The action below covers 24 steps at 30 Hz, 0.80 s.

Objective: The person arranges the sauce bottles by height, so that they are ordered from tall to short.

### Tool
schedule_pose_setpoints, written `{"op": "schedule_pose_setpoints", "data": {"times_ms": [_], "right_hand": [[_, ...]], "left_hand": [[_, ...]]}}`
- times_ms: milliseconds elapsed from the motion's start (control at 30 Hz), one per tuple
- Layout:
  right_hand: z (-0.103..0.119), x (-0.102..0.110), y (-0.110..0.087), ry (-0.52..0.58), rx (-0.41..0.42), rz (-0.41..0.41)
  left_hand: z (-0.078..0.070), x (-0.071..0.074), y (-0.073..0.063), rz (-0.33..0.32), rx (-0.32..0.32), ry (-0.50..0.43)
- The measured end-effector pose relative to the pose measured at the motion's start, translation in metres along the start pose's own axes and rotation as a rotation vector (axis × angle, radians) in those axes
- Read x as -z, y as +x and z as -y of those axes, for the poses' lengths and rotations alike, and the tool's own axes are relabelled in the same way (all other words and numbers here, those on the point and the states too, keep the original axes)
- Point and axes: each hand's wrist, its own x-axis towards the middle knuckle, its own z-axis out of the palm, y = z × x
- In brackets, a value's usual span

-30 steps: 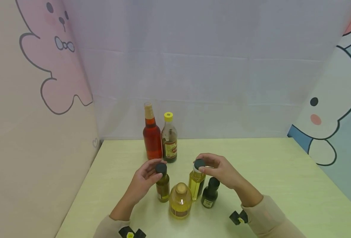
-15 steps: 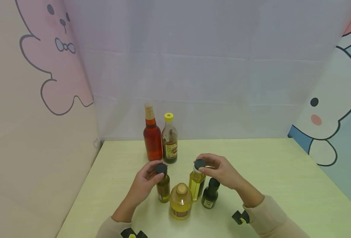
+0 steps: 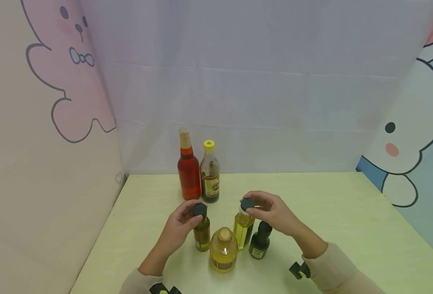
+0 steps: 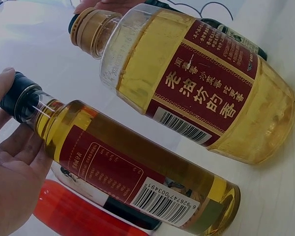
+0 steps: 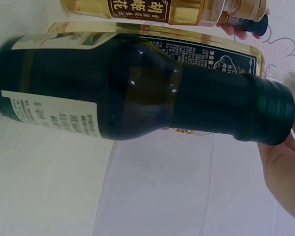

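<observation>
My left hand [image 3: 177, 226] pinches the dark cap of a slim cooking oil bottle [image 3: 202, 236], thumb on the near side and fingers behind. That bottle stands upright; the left wrist view shows its red label and barcode. With thumb and fingers, my right hand [image 3: 276, 214] holds the dark cap of a squarish bottle of yellow oil [image 3: 242, 228]. Between them and nearer me stands a rounded oil bottle [image 3: 223, 255] with a gold cap. A small dark green bottle [image 3: 259, 246] stands just right of the squarish one and covers much of it in the right wrist view.
At the back left of the pale table [image 3: 311, 192], a tall bottle of red liquid [image 3: 189, 175] stands beside a yellow-capped bottle of dark liquid [image 3: 210, 179]. A white cloth [image 3: 253, 102] hangs behind the far edge, and printed panels flank both sides.
</observation>
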Motion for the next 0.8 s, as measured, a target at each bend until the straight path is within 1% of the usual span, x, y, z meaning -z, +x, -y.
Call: {"op": "schedule_pose_setpoints", "data": {"times_ms": [233,467,800], "right_hand": [[0.0018,0.0004,0.0,0.002,0.003,0.004],[0.0014,0.0007,0.0,0.019,0.006,0.015],[0.0032,-0.0009,0.0002,0.023,-0.001,0.011]], "left_hand": [[0.0002,-0.0003,0.0002,-0.007,0.008,0.01],[0.0003,-0.0008,0.0004,-0.02,0.033,0.01],[0.0004,-0.001,-0.0001,-0.02,0.035,0.017]]}}
